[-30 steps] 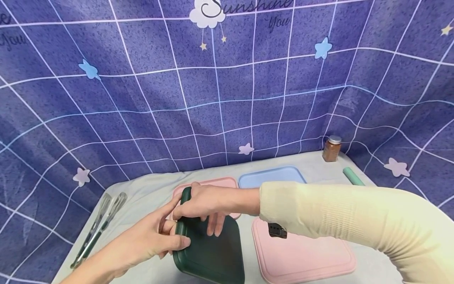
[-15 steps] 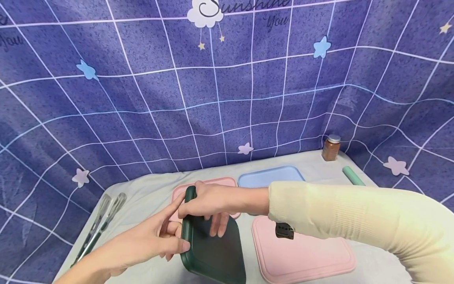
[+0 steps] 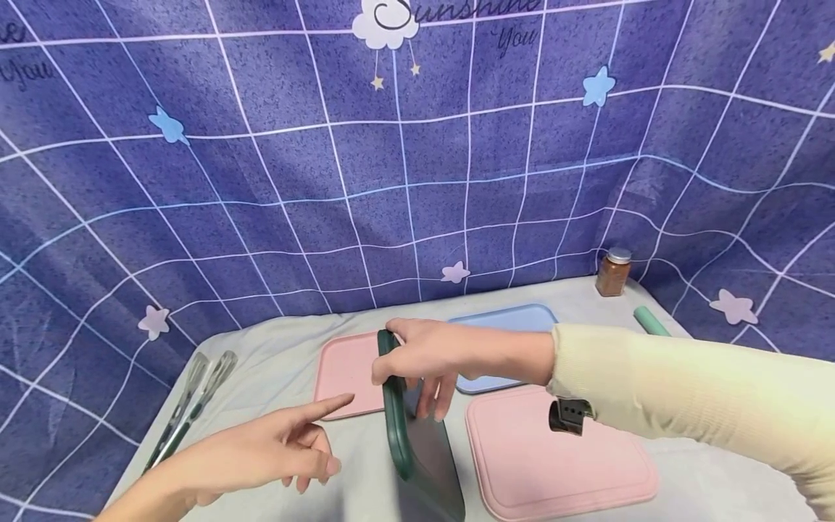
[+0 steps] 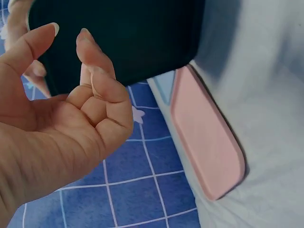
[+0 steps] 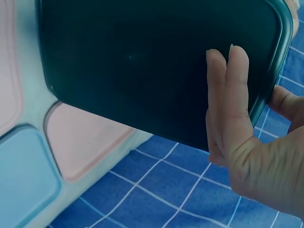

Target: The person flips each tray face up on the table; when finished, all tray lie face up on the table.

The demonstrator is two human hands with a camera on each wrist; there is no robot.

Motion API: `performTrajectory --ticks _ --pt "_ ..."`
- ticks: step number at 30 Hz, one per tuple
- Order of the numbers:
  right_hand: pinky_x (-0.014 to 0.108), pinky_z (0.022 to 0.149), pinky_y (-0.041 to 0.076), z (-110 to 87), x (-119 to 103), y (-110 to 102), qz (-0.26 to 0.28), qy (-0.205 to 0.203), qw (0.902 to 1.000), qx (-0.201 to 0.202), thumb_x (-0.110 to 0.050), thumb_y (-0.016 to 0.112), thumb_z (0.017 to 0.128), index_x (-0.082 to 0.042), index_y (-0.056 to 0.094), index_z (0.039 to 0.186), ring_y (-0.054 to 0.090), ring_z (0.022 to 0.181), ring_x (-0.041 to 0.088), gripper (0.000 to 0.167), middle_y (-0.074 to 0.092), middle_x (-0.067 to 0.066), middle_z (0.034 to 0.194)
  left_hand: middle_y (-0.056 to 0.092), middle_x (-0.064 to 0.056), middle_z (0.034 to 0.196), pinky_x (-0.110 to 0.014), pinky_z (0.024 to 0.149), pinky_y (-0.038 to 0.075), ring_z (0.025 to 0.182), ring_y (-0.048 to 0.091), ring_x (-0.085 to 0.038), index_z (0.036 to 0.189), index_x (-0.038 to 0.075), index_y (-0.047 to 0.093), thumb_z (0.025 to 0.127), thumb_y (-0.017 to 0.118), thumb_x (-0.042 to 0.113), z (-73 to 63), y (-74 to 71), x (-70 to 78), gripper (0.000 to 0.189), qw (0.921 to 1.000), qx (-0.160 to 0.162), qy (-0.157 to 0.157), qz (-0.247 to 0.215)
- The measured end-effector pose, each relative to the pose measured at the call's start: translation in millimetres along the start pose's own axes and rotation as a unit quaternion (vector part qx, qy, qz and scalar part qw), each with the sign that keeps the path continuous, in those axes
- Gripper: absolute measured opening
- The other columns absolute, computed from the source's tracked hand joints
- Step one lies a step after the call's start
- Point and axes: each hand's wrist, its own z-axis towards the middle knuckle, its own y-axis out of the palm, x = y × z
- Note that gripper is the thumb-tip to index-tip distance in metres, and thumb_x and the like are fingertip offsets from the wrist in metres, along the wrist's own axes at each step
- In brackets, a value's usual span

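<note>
A dark green rectangular tray [image 3: 398, 428] with rounded corners stands tilted on edge above the white cloth. My right hand [image 3: 427, 355] grips its upper rim, the thumb on one side and the fingers spread against the broad face, as the right wrist view shows of the tray [image 5: 128, 57]. My left hand [image 3: 274, 449] is apart from it at the left, holding nothing. Its index finger points toward the tray, and the other fingers are loosely bent. In the left wrist view, the thumb and fingers of the left hand [image 4: 80, 109] overlap the dark tray.
Behind the green tray lie a small pink tray [image 3: 349, 373] and a blue tray [image 3: 515, 319]; a larger pink tray [image 3: 561, 464] is at front right. Metal tongs [image 3: 189, 413] lie at left. A brown jar [image 3: 614, 275] and a green cylinder [image 3: 651, 321] stand and lie at back right.
My left hand has let go of the green tray's edge. The right hand has carried the tray to the right and turned it more edge-on.
</note>
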Motion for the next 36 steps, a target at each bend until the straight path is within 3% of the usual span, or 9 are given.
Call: performTrajectory --ticks 4,8,11,15,20,23,27,31,36 --pt "0.040 0.048 0.057 -6.6 7.3 -9.5 0.016 -0.004 0.9999 0.000 -0.024 0.066 0.085 -0.017 0.049 0.120 0.073 0.063 0.034 0.040 0.060 0.016 0.084 0.067 -0.008 0.089 -0.027 0.062 0.045 0.073 0.062 -0.016 0.156 0.008 0.032 0.097 0.062 0.026 7.2 0.2 -12.8 0.069 0.9998 0.007 0.003 0.021" --pt "0.041 0.050 0.058 -12.7 17.7 -20.0 0.030 0.000 0.9995 0.009 -0.023 0.064 0.084 -0.023 0.040 0.147 0.074 0.064 0.034 0.068 0.059 0.009 0.075 0.069 -0.008 0.093 -0.027 0.065 0.049 0.079 0.065 -0.018 0.154 0.004 0.037 0.098 0.062 0.028 13.8 1.2 -27.3 0.066 0.9999 0.005 0.000 0.016" --pt "0.042 0.052 0.058 -18.9 27.0 -28.6 0.037 0.006 0.9991 0.019 -0.022 0.063 0.084 -0.025 0.026 0.158 0.074 0.065 0.033 0.083 0.062 0.010 0.078 0.069 -0.008 0.098 -0.028 0.068 0.050 0.085 0.067 -0.021 0.153 0.002 0.036 0.098 0.061 0.028 18.3 1.4 -39.8 0.066 1.0000 0.003 -0.005 0.002" --pt "0.042 0.052 0.059 -29.8 41.4 -41.9 0.033 0.008 0.9990 0.028 -0.020 0.061 0.084 -0.024 0.023 0.160 0.073 0.063 0.029 0.085 0.066 0.015 0.090 0.070 -0.009 0.102 -0.030 0.071 0.049 0.087 0.067 -0.022 0.152 -0.001 0.036 0.099 0.058 0.028 24.1 2.8 -57.7 0.065 0.9997 -0.001 -0.015 -0.020" --pt "0.041 0.053 0.059 -37.4 62.8 -55.1 0.050 0.005 0.9982 0.032 -0.017 0.059 0.087 -0.021 0.021 0.161 0.069 0.059 0.023 0.083 0.069 0.013 0.109 0.072 -0.008 0.102 -0.031 0.071 0.049 0.086 0.067 -0.020 0.153 -0.005 0.033 0.100 0.057 0.030 29.8 8.4 -78.4 0.067 0.9981 -0.016 -0.029 -0.053" --pt "0.042 0.056 0.059 -38.7 77.8 -58.6 0.081 0.004 0.9963 0.030 -0.018 0.059 0.089 -0.021 0.021 0.161 0.068 0.059 0.021 0.082 0.072 0.014 0.104 0.072 -0.006 0.100 -0.029 0.070 0.049 0.083 0.066 -0.017 0.154 -0.007 0.028 0.102 0.055 0.032 33.8 13.6 -87.2 0.071 0.9963 -0.021 -0.036 -0.075" --pt "0.047 0.061 0.060 -38.7 97.3 -58.3 0.142 -0.017 0.9895 0.019 -0.017 0.059 0.091 -0.021 0.018 0.162 0.071 0.064 0.024 0.082 0.073 0.016 0.099 0.073 -0.006 0.097 -0.027 0.067 0.049 0.078 0.064 -0.014 0.154 -0.011 0.023 0.102 0.054 0.032 37.7 20.5 -95.4 0.074 0.9958 -0.011 -0.032 -0.085" --pt "0.051 0.064 0.060 -36.6 113.2 -55.4 0.204 -0.053 0.9775 -0.007 -0.012 0.056 0.092 -0.018 0.012 0.162 0.075 0.072 0.028 0.083 0.073 0.017 0.109 0.072 -0.005 0.095 -0.028 0.066 0.049 0.076 0.065 -0.014 0.155 -0.012 0.017 0.103 0.054 0.035 41.1 24.2 -100.8 0.078 0.9955 0.005 -0.032 -0.088" --pt "0.048 0.064 0.060 -33.5 125.4 -50.9 0.253 -0.074 0.9640 -0.034 -0.010 0.056 0.092 -0.017 0.010 0.163 0.074 0.071 0.022 0.084 0.073 0.011 0.102 0.072 -0.006 0.095 -0.029 0.066 0.049 0.078 0.066 -0.016 0.156 -0.010 0.010 0.104 0.053 0.033 46.9 24.8 -106.8 0.081 0.9938 0.025 -0.012 -0.108"
